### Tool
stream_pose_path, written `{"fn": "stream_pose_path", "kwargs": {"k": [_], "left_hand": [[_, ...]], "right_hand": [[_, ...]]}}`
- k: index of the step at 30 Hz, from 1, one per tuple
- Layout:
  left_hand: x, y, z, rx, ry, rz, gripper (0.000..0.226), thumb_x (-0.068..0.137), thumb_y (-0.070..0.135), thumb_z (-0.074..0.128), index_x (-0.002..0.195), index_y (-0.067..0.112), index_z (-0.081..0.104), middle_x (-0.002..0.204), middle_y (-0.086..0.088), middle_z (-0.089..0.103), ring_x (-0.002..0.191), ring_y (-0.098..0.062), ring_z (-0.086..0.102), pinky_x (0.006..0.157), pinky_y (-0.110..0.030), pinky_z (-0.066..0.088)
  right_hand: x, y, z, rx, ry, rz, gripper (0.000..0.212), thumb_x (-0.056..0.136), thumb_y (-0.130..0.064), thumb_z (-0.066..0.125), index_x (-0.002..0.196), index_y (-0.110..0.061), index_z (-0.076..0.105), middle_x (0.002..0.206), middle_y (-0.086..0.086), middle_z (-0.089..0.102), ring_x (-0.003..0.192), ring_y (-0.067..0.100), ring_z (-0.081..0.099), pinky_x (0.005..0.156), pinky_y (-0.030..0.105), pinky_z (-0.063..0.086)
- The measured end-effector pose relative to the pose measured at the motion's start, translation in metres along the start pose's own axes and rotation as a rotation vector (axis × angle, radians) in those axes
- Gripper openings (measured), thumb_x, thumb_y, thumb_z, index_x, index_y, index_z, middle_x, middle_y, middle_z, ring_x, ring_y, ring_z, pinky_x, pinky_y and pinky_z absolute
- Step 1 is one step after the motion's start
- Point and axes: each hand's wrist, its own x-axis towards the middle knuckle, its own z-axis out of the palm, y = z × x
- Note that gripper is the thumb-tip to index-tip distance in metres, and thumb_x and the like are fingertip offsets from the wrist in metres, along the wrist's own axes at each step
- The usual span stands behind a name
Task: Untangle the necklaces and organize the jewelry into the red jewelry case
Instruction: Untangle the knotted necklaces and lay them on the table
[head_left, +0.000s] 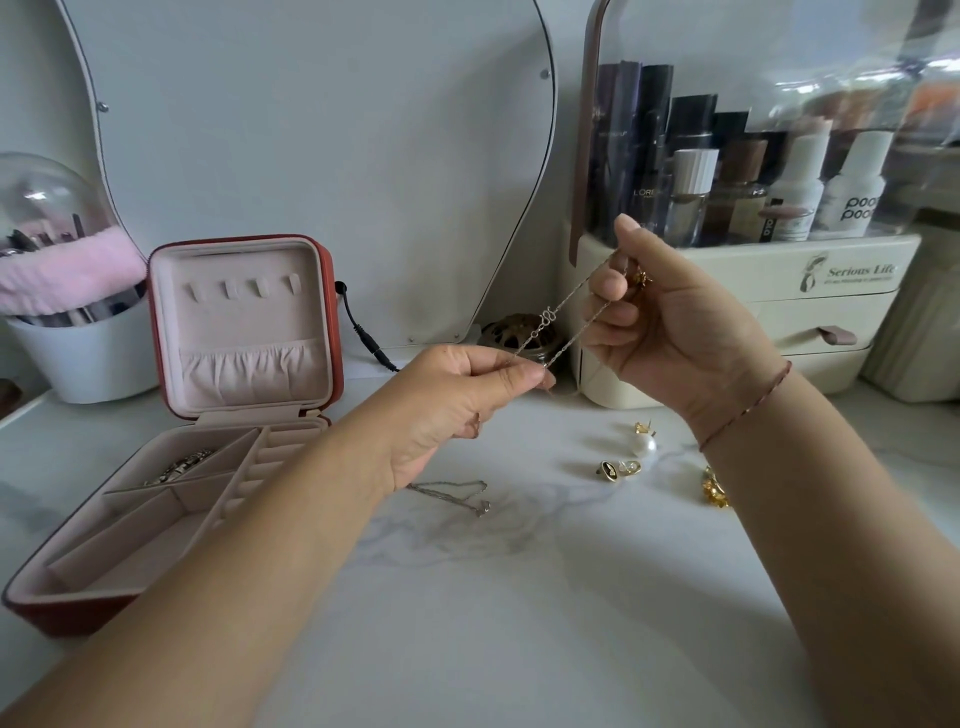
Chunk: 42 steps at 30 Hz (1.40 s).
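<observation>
While raised above the table (519, 597), pinching the necklace (546, 314) taut, with left hand (457, 400) clamped on its lower end, right hand (675, 322) higher up.

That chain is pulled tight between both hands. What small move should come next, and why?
Probably swing the chain left toward the red case: its two strands run straight between the left hand and right hand, seemingly free of knots, and the case lies open.
</observation>
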Motion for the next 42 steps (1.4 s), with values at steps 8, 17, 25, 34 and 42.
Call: {"fn": "stream_pose_path", "kwargs": {"k": [8, 17, 25, 34, 42], "left_hand": [[0.002, 0.003, 0.002, -0.103, -0.003, -0.034, 0.02, 0.096, 0.023, 0.053, 0.098, 0.016, 0.071, 0.049, 0.006, 0.032, 0.045, -0.007, 0.023, 0.042, -0.017, 0.016], [0.002, 0.001, 0.001, -0.123, 0.039, -0.028, 0.02, 0.07, 0.033, 0.07, 0.079, 0.016, 0.073, 0.049, 0.005, 0.037, 0.046, -0.008, 0.028, 0.047, -0.019, 0.02], [0.003, -0.01, -0.001, 0.055, -0.048, -0.179, 0.011, 0.085, 0.002, 0.067, 0.091, 0.01, 0.071, 0.083, -0.003, 0.067, 0.061, -0.004, 0.06, 0.06, -0.016, 0.05], [-0.001, -0.003, 0.003, 0.058, -0.01, -0.167, 0.025, 0.085, -0.008, 0.05, 0.091, 0.01, 0.066, 0.087, 0.001, 0.066, 0.057, -0.011, 0.061, 0.053, -0.019, 0.042], [-0.003, -0.001, 0.004, 0.132, -0.05, -0.147, 0.028, 0.085, -0.005, 0.048, 0.09, 0.011, 0.071, 0.078, -0.005, 0.073, 0.062, -0.02, 0.061, 0.09, -0.039, 0.044]], "right_hand": [[0.001, -0.001, -0.002, -0.011, -0.021, -0.024, 0.031, 0.085, -0.035, 0.056, 0.063, -0.02, 0.04, 0.05, -0.005, 0.048, 0.042, 0.005, 0.033, 0.041, 0.014, 0.027], [-0.001, -0.002, -0.001, -0.132, 0.054, -0.104, 0.035, 0.088, -0.036, 0.055, 0.059, -0.022, 0.043, 0.054, -0.004, 0.055, 0.055, 0.008, 0.047, 0.074, 0.028, 0.035], [-0.006, -0.001, 0.006, -0.252, -0.065, -0.268, 0.033, 0.093, -0.031, 0.05, 0.065, -0.018, 0.041, 0.058, 0.001, 0.059, 0.056, 0.012, 0.044, 0.057, 0.02, 0.04], [-0.007, 0.01, 0.01, -0.887, -0.063, -0.427, 0.042, 0.099, -0.029, 0.042, 0.063, -0.01, 0.05, 0.066, 0.014, 0.065, 0.054, 0.017, 0.048, 0.055, 0.023, 0.042], [-0.006, 0.013, 0.01, -1.209, -0.017, -0.473, 0.045, 0.096, -0.037, 0.046, 0.061, -0.01, 0.059, 0.043, -0.013, 0.048, 0.042, 0.002, 0.044, 0.05, 0.008, 0.033]]}}
